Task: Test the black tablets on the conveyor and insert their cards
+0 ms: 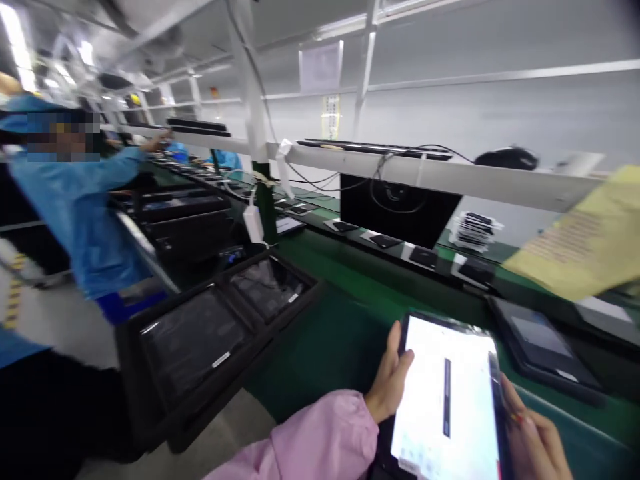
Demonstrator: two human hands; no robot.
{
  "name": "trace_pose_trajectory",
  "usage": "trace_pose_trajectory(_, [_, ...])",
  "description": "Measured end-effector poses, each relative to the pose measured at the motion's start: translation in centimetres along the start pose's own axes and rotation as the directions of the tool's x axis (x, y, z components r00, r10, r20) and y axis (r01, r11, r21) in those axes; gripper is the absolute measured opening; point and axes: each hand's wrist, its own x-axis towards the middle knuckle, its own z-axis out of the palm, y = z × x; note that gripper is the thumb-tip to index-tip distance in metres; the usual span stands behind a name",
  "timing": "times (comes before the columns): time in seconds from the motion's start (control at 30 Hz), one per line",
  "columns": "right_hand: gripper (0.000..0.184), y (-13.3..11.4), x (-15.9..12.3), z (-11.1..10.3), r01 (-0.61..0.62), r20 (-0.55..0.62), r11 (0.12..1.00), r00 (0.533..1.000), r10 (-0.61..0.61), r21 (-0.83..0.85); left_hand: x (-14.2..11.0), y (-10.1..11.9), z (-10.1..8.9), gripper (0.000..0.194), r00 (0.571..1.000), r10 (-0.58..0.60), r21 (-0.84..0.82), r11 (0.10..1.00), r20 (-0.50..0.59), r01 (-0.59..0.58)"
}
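A tablet [425, 400] with a bright white lit screen is tilted up in front of me, a dark bar across the middle of its display. My left hand [390, 383], below a pink sleeve, grips its left edge with the thumb over the front. On the opposite edge is my right hand [537, 433], its fingers curled around the side. Something tiny and red shows by the right fingertips, too small to name. Clear film seems to stick out along the tablet's top edge.
A black foam tray [240, 357] with two dark tablets stands left. Another tablet [540, 337] lies right on the green bench [320, 347]. Behind are a dark monitor [395, 210], a stack of cards [475, 231] and a hanging yellow sheet [583, 240]. A co-worker in blue [75, 207] stands left.
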Motion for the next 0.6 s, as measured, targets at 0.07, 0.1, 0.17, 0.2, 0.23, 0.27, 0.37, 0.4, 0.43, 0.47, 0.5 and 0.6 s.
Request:
trace_pose_trajectory(0.07, [0.026,-1.9,0.3,1.2,-0.009,-0.05,0.998,0.999,0.012,0.057,0.6,1.2,0.5,0.072,0.996,0.08,-0.065,0.995,-0.024,-0.081])
trace_pose_trajectory(0.1, [0.027,-2.5,0.5,1.7,0.008,-0.04,0.995,0.999,-0.005,0.096,0.7,1.6,0.7,0.068,0.991,0.127,-0.09,0.988,-0.031,-0.129])
trace_pose_trajectory(0.17, [0.029,-3.0,0.6,1.9,0.05,-0.019,0.985,0.999,-0.048,0.165,0.8,2.4,0.5,0.061,0.974,0.229,-0.096,0.969,0.006,-0.227])
trace_pose_trajectory(0.2, [0.028,-2.9,0.5,1.7,0.068,-0.015,0.98,0.998,-0.066,0.188,0.9,2.6,0.2,0.06,0.961,0.274,-0.082,0.959,0.043,-0.27])
trace_pose_trajectory(0.23, [0.027,-2.6,0.2,1.5,0.083,-0.015,0.976,0.997,-0.081,0.203,1.0,2.9,-0.2,0.06,0.946,0.311,-0.055,0.95,0.09,-0.307])
trace_pose_trajectory(0.27, [0.025,-2.3,-0.1,1.2,0.098,-0.017,0.972,0.995,-0.096,0.212,1.2,3.3,-0.6,0.06,0.929,0.341,-0.014,0.939,0.142,-0.343])
trace_pose_trajectory(0.37, [0.02,-1.5,-1.5,0.5,0.171,-0.024,0.963,0.985,-0.17,0.21,2.5,6.1,-1.6,0.057,0.847,0.444,0.163,0.85,0.292,-0.501])
trace_pose_trajectory(0.4, [0.019,-1.6,-1.9,0.4,0.201,-0.025,0.959,0.979,-0.2,0.199,3.2,7.6,-1.6,0.054,0.804,0.472,0.217,0.796,0.36,-0.565])
trace_pose_trajectory(0.43, [0.018,-1.9,-2.2,0.3,0.234,-0.025,0.955,0.972,-0.233,0.18,3.9,9.3,-1.3,0.049,0.759,0.479,0.267,0.738,0.441,-0.62])
trace_pose_trajectory(0.47, [0.017,-2.4,-2.3,0.1,0.272,-0.027,0.95,0.962,-0.271,0.151,4.6,11.2,-0.8,0.043,0.716,0.444,0.313,0.684,0.538,-0.659])
trace_pose_trajectory(0.5, [0.016,-3.2,-2.3,-0.2,0.317,-0.03,0.942,0.948,-0.316,0.108,5.3,13.0,0.0,0.034,0.676,0.371,0.369,0.623,0.636,-0.689])
trace_pose_trajectory(0.6, [0.009,-6.5,-1.7,-1.1,0.509,-0.008,0.855,0.859,-0.513,-0.102,6.8,17.2,2.6,0.017,0.598,0.098,0.506,0.435,0.796,-0.745])
